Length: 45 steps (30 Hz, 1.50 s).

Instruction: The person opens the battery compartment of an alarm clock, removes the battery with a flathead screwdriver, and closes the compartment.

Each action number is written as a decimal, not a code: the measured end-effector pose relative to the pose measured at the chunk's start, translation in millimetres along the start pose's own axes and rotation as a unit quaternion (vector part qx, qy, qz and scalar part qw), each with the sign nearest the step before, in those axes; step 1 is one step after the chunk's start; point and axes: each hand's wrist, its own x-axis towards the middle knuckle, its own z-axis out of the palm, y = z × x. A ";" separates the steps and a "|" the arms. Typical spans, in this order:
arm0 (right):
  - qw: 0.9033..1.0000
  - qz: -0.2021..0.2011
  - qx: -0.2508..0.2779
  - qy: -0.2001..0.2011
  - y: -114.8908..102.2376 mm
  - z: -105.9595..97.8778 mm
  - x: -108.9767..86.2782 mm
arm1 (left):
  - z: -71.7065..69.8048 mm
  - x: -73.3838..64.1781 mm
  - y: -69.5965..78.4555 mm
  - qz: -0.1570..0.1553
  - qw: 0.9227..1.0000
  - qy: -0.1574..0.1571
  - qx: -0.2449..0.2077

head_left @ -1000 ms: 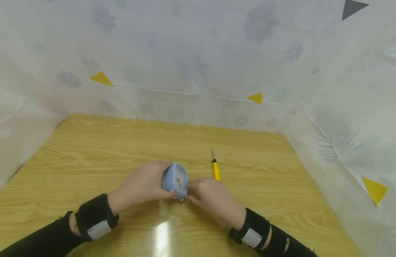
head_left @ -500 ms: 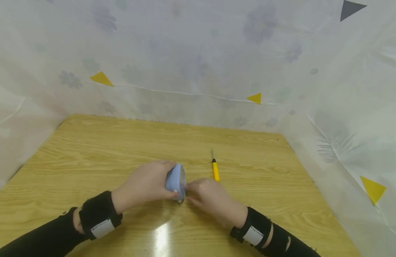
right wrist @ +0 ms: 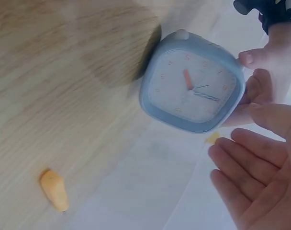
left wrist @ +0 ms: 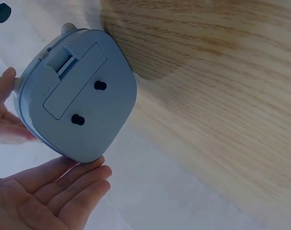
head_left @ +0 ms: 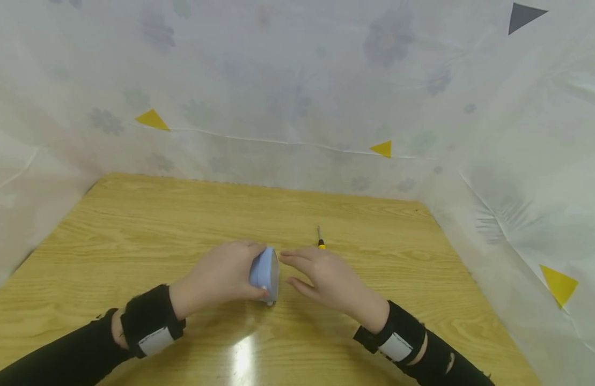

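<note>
My left hand (head_left: 217,276) grips a small light-blue alarm clock (head_left: 263,274) by its edges, thumb on the near side and fingers along the far side. In the left wrist view the clock's back (left wrist: 83,96) shows a battery cover and two black knobs. Its pale dial (right wrist: 188,88), with a red hand and red numerals, appears in the right wrist view, facing my right hand. The right hand (head_left: 333,281) is beside the dial, its fingers extended and thumb spread apart, holding nothing. Beyond it lies a screwdriver (head_left: 320,241), its yellow handle mostly hidden behind that hand.
The clock is held over a wood-grain table (head_left: 181,214). A pale floral sheet (head_left: 278,80) hangs behind the table and along both sides, with several yellow triangles on it. Each wrist wears a black strap (head_left: 149,321).
The clock has turned so its dial faces right, more edge-on to the head view. My right hand has left the dial's edge, its fingers uncurling, and now covers most of the screwdriver's handle.
</note>
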 end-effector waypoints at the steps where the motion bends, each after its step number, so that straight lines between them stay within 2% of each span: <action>1: 1.000 -0.009 -0.003 0.009 -1.1 -1.2 1.3 | -0.1 0.3 -0.1 -0.001 1.000 -0.002 -0.002; 6: 0.996 -0.069 -0.023 0.043 -7.7 -0.8 5.5 | -1.0 1.3 0.9 0.001 1.000 -0.006 -0.013; 9: 0.994 -0.095 -0.030 0.046 -10.6 3.0 5.4 | -1.3 1.7 1.8 0.004 1.000 -0.008 -0.013; 15: 0.996 -0.086 -0.011 0.034 -11.1 11.2 3.6 | -2.3 2.5 2.7 0.002 1.000 -0.009 -0.016; 25: 0.994 -0.089 -0.024 0.053 -12.0 13.2 4.1 | 7.1 0.8 -4.5 0.025 0.999 0.029 -0.025; 29: 0.994 -0.089 -0.032 0.059 -12.8 13.2 5.0 | 10.6 -0.5 -6.7 0.022 0.998 0.027 -0.045; 33: 0.993 -0.089 -0.046 0.064 -13.1 13.9 5.5 | 12.6 -2.6 -11.3 -0.004 0.994 0.007 -0.106; 38: 0.992 -0.089 -0.061 0.067 -14.0 14.4 5.2 | 18.3 -3.8 -29.8 -0.025 0.982 -0.033 -0.182; 42: 0.992 -0.089 -0.068 0.066 -15.0 14.4 4.9 | 27.7 -2.0 -47.6 -0.038 0.976 -0.063 -0.204; 45: 0.991 -0.089 -0.068 0.066 -15.5 15.0 4.5 | 34.7 1.2 -54.9 -0.044 0.975 -0.075 -0.206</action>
